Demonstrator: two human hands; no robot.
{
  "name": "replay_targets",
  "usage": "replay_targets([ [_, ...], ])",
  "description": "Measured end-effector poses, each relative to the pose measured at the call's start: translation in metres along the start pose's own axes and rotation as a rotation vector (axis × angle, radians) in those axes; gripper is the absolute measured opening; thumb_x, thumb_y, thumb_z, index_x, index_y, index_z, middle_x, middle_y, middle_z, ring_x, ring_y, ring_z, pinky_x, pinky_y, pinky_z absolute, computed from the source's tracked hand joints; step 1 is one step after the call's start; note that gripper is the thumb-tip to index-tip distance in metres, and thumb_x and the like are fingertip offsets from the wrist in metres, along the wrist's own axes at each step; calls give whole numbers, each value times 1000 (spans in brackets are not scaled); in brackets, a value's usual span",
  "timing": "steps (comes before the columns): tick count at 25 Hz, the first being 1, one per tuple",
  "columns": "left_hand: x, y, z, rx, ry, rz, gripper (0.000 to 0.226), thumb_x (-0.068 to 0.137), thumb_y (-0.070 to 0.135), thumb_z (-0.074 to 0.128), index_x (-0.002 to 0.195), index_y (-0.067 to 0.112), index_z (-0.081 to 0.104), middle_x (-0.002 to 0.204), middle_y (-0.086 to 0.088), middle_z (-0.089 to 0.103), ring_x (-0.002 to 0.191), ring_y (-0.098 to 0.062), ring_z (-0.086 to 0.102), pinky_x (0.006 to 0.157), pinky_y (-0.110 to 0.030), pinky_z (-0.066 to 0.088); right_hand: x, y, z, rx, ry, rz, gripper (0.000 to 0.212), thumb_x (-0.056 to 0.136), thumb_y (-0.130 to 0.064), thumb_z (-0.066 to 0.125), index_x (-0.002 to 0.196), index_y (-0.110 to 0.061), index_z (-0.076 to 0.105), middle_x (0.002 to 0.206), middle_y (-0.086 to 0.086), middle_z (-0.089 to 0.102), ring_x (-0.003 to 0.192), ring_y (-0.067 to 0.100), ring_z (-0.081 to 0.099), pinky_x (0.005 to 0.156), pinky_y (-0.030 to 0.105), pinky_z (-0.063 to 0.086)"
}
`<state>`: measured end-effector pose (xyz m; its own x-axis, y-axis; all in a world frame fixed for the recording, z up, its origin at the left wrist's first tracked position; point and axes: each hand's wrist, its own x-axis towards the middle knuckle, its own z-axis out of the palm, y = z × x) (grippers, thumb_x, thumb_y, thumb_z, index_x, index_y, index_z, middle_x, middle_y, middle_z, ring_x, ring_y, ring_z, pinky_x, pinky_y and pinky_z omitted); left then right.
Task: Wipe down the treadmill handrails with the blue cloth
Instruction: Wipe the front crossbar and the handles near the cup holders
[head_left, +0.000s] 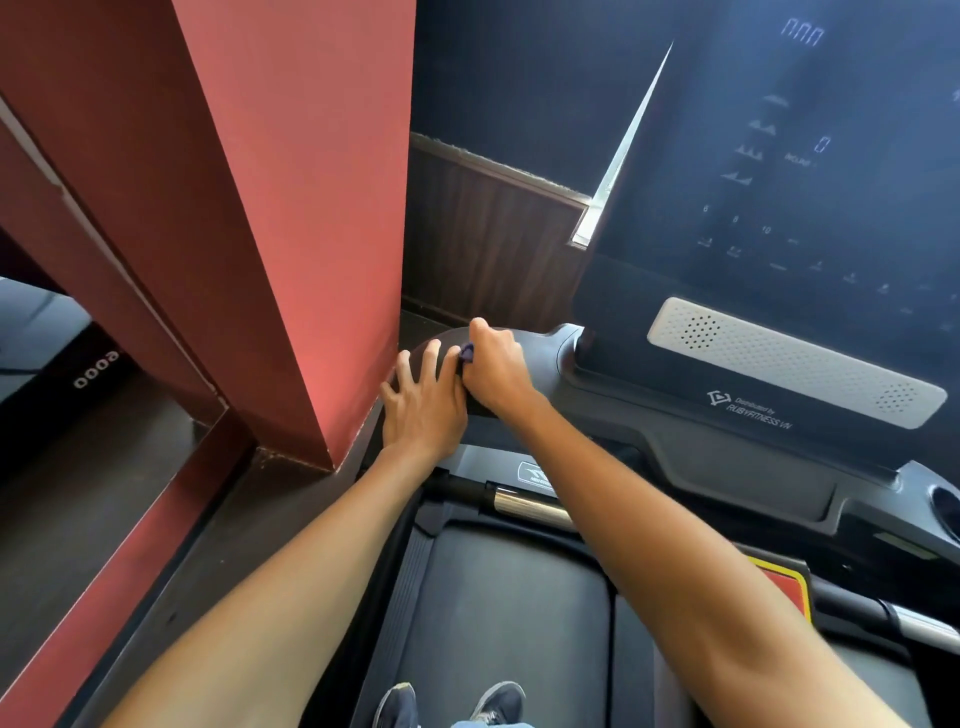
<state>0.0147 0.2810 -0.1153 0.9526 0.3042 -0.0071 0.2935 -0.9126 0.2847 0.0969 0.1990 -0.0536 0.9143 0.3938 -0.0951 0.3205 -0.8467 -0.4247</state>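
The treadmill's dark left handrail (540, 345) curves out from the console's left corner, close to a red pillar. My right hand (493, 369) is closed on the blue cloth (467, 352) and presses it onto the rail's top; only a small blue fold shows between the fingers. My left hand (423, 402) lies flat with fingers spread on the rail's outer end, touching my right hand. Most of the cloth and the rail's end are hidden under the hands.
A red pillar (291, 223) stands tight against the rail's left side. The dark console screen (779, 171) and its white speaker grille (795, 361) rise at right. A chrome grip bar (530, 508), the belt (498, 613) and my shoes (447, 704) lie below.
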Motion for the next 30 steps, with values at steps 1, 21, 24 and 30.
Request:
replay_targets([
  [1, 0, 0, 1, 0, -2, -4, 56, 101, 31, 46, 153, 26, 27, 163, -3, 26, 146, -40, 26, 98, -61, 43, -7, 1, 0, 37, -40, -25, 10, 92, -11, 59, 94, -10, 49, 91, 13, 63, 85, 33, 62, 72, 42, 52],
  [21, 1, 0, 1, -35, 8, -2, 49, 107, 34, 35, 155, 25, 30, 163, -3, 27, 146, -42, 25, 98, -64, 41, -3, 26, 3, 75, -10, -162, 16, 93, -7, 62, 87, -9, 48, 88, 17, 67, 76, 29, 59, 60, 28, 38],
  [24, 2, 1, 0, -55, 7, -6, 49, 107, 34, 35, 154, 25, 31, 163, -3, 28, 146, -42, 26, 97, -63, 41, -4, 26, -18, 77, -199, -199, 16, 88, -7, 67, 88, -12, 52, 87, 3, 67, 80, 24, 58, 63, 31, 43],
  [30, 2, -3, -2, -36, 0, 27, 50, 106, 33, 31, 155, 25, 29, 163, -4, 27, 146, -41, 26, 97, -63, 42, -3, 9, -25, -347, -151, -173, 18, 94, -7, 62, 111, -2, 61, 109, 17, 64, 97, 34, 63, 68, 29, 39],
])
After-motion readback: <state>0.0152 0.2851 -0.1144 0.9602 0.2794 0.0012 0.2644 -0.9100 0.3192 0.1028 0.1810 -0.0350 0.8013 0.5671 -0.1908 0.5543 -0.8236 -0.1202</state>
